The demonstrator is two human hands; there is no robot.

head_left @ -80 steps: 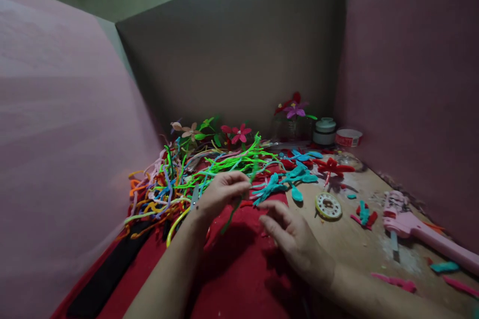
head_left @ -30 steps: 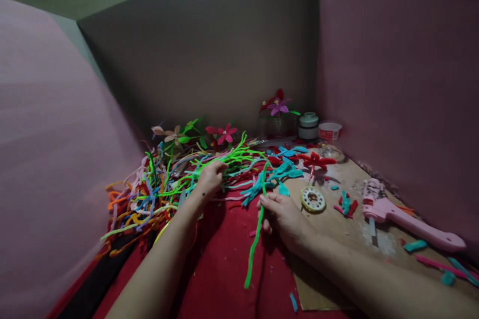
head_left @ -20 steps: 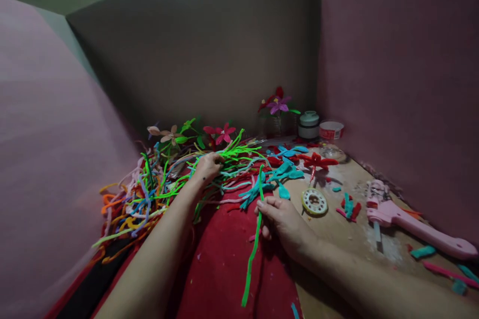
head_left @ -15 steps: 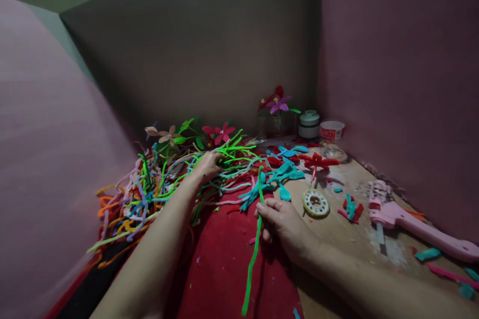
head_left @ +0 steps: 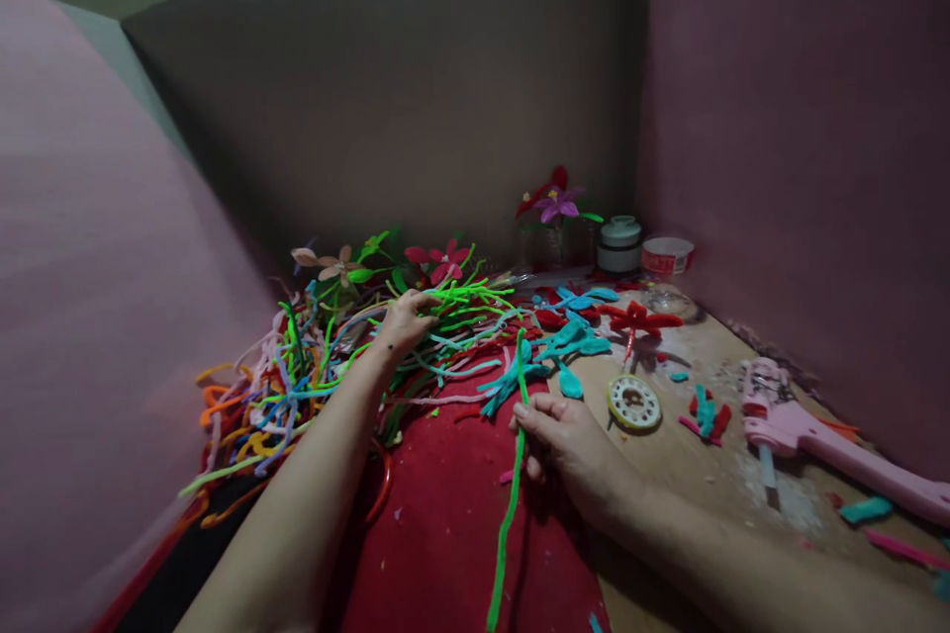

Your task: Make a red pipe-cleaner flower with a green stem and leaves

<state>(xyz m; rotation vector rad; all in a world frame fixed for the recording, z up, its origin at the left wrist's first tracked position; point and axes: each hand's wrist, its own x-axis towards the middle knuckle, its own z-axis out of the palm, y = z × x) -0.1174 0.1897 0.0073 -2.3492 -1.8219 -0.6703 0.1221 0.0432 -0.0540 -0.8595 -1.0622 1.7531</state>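
Between the thumb and fingers of my right hand [head_left: 556, 430] is one long bright green pipe cleaner [head_left: 512, 504], held roughly upright above a red cloth [head_left: 437, 524]. My left hand [head_left: 410, 318] reaches into a tangled heap of coloured pipe cleaners [head_left: 297, 396]. Its fingers are curled on several green pipe cleaners [head_left: 475, 295] at the top of the heap; the fingertips are partly hidden. Turquoise fuzzy petals [head_left: 571, 338] lie just beyond my right hand.
A pink glue gun [head_left: 808, 440] lies at the right, near a round white dial-like disc [head_left: 634, 403] and a red fuzzy flower [head_left: 639, 318]. Behind stand a purple flower [head_left: 556, 206], a lidded jar [head_left: 619, 245] and a red-and-white tub [head_left: 666, 257]. Walls enclose the table.
My left hand has shifted slightly left and up over the heap, its fingers still among the green pipe cleaners. My right hand keeps its pinch; the whole view has moved slightly.
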